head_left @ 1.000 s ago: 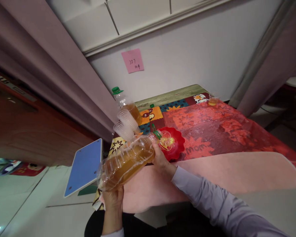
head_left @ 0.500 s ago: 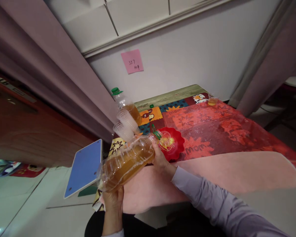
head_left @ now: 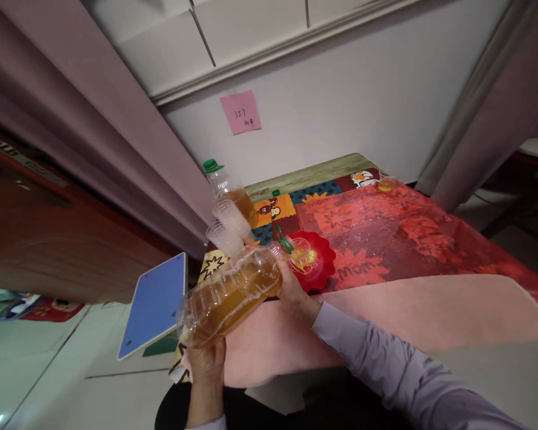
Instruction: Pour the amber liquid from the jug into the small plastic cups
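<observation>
A large clear plastic bottle (head_left: pixel 228 292) of amber liquid lies tilted in the air, its neck toward the red scalloped plate (head_left: pixel 325 269). My left hand (head_left: pixel 206 355) supports the bottle's base from below, fingers mostly hidden behind it. My right hand (head_left: pixel 291 283) is wrapped round the bottle near its neck. A clear plastic cup (head_left: pixel 300 251) with some amber liquid stands on the red plate beside the mouth. A green plastic ring or handle (head_left: pixel 284 240) shows at the bottle's neck.
Behind the bottle are stacked clear cups (head_left: pixel 232 224) and a second green-capped bottle (head_left: pixel 240 200). A small green cap (head_left: pixel 276 193) lies farther back. Another cup (head_left: pixel 386 181) holds amber liquid at the far right. A pink mat (head_left: pixel 412 310) covers the near table edge; a blue board (head_left: pixel 155 304) stands left.
Hardly anything differs. The bottle and both hands stay in nearly the same place, and the liquid in the cup on the plate looks slightly higher.
</observation>
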A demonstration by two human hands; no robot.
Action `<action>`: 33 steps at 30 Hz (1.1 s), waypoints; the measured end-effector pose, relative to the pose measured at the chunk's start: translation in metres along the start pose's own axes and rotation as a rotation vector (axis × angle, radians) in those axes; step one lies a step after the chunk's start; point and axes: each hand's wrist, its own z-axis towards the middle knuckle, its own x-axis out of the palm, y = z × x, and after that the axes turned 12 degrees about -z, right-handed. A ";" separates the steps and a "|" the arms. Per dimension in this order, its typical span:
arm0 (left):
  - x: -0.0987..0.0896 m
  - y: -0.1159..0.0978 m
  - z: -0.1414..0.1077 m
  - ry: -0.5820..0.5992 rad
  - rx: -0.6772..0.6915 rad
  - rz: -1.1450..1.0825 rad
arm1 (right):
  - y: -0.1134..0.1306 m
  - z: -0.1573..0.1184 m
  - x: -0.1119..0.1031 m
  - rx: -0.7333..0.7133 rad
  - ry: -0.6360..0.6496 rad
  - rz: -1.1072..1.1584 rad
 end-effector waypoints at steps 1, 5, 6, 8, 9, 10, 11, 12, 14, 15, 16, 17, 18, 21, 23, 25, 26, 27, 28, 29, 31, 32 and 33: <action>0.000 0.000 0.000 -0.003 0.003 0.004 | 0.000 0.000 0.000 0.015 0.009 0.016; 0.000 -0.001 -0.001 -0.013 -0.007 0.010 | -0.002 0.001 -0.002 0.060 0.010 0.045; 0.000 -0.001 -0.001 -0.015 -0.006 0.011 | -0.002 0.001 -0.003 0.067 0.005 0.045; 0.001 -0.001 -0.001 -0.008 0.004 0.024 | -0.002 0.001 -0.003 0.069 0.004 0.042; 0.002 -0.001 -0.001 -0.002 0.009 0.032 | -0.001 0.000 -0.003 0.067 0.009 0.041; 0.003 -0.001 -0.002 0.003 0.011 0.038 | 0.000 0.000 -0.003 0.060 0.015 0.039; 0.004 -0.002 -0.002 0.003 0.009 0.041 | 0.001 -0.001 -0.003 0.051 0.020 0.037; 0.005 -0.002 -0.002 0.001 0.007 0.042 | 0.002 -0.002 -0.003 0.043 0.023 0.037; 0.006 -0.003 -0.002 -0.008 0.012 0.037 | 0.004 -0.003 -0.003 0.043 0.028 0.038; 0.007 -0.003 -0.002 -0.011 0.018 0.032 | 0.005 -0.004 -0.003 0.051 0.036 0.039; 0.008 -0.003 -0.002 -0.011 0.023 0.029 | 0.005 -0.004 -0.003 0.059 0.044 0.041; 0.008 -0.002 -0.002 -0.010 0.027 0.025 | 0.005 -0.004 -0.002 0.063 0.046 0.043; 0.008 -0.002 -0.003 -0.008 0.027 0.022 | 0.005 -0.005 -0.002 0.059 0.041 0.045; 0.009 -0.002 -0.003 0.019 0.011 0.024 | 0.003 -0.004 -0.001 0.043 0.012 0.062; 0.009 -0.003 -0.004 0.032 0.002 0.025 | 0.002 -0.004 -0.002 0.064 0.017 0.064; 0.008 -0.003 -0.004 0.024 0.000 0.028 | 0.002 -0.003 -0.002 0.072 0.017 0.059; 0.008 -0.004 -0.004 0.018 0.000 0.033 | 0.002 -0.003 -0.002 0.066 0.013 0.057; 0.007 -0.004 -0.004 0.014 -0.002 0.040 | 0.002 -0.003 -0.002 0.055 0.008 0.057; 0.006 -0.004 -0.003 0.009 -0.004 0.044 | 0.002 -0.004 -0.001 0.044 0.007 0.059; 0.006 -0.004 -0.003 0.005 -0.008 0.046 | 0.003 -0.004 -0.001 0.039 0.013 0.061; 0.003 -0.003 -0.002 -0.006 -0.013 0.046 | 0.004 -0.004 -0.001 0.032 0.018 0.061; 0.002 -0.002 -0.002 -0.008 -0.013 0.048 | 0.004 -0.003 -0.001 0.024 0.018 0.056; 0.001 -0.001 -0.001 -0.007 -0.012 0.050 | 0.005 -0.003 -0.001 0.018 0.017 0.048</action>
